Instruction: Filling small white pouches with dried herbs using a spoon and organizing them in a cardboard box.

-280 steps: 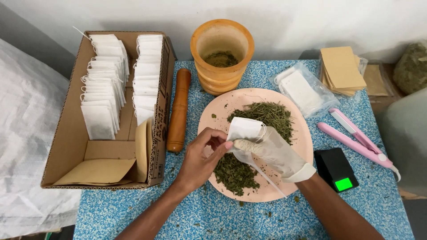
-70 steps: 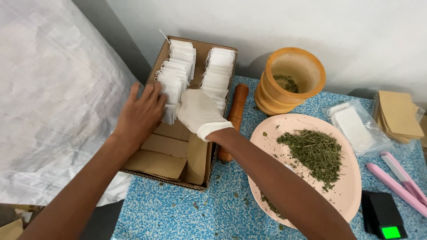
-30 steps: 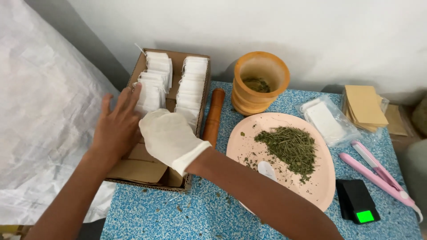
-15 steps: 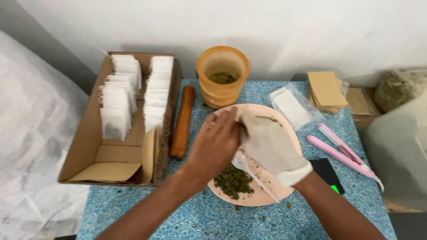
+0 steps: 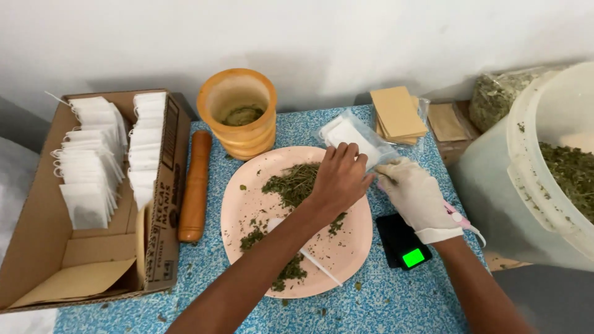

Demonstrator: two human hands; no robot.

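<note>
1. The clear plastic packet of white sachets [image 5: 354,137] lies at the far rim of the pink plate [image 5: 247,204], on the blue speckled table [image 5: 383,303]. I judge it light, limp and slippery; the sachets inside look thin and easy to crease, so I would pinch one by its edge, not press the stack.
2. My left hand [image 5: 339,179], bare, reaches across the plate with its fingers curled down at the packet's near edge. I cannot tell whether it grips anything.
3. My right hand [image 5: 416,196], in a white glove, sits just beside the left one, loosely curled at the packet's corner. What it holds, if anything, is hidden.
4. Dried green herb [image 5: 291,185] is scattered over the plate under my left forearm, with a thin white stick [image 5: 318,267] lying in it; an arm dragged low would sweep it off.
5. Close by are a small black scale with a green display [image 5: 405,242], a pink tool [image 5: 461,219] half hidden by the glove, and tan envelopes [image 5: 397,114].
6. Further left stand an orange mortar [image 5: 238,111], a wooden pestle [image 5: 195,185] and a cardboard box [image 5: 37,247] of filled white bags [image 5: 93,167]. A big white bucket of herb [image 5: 550,167] crowds the right.
</note>
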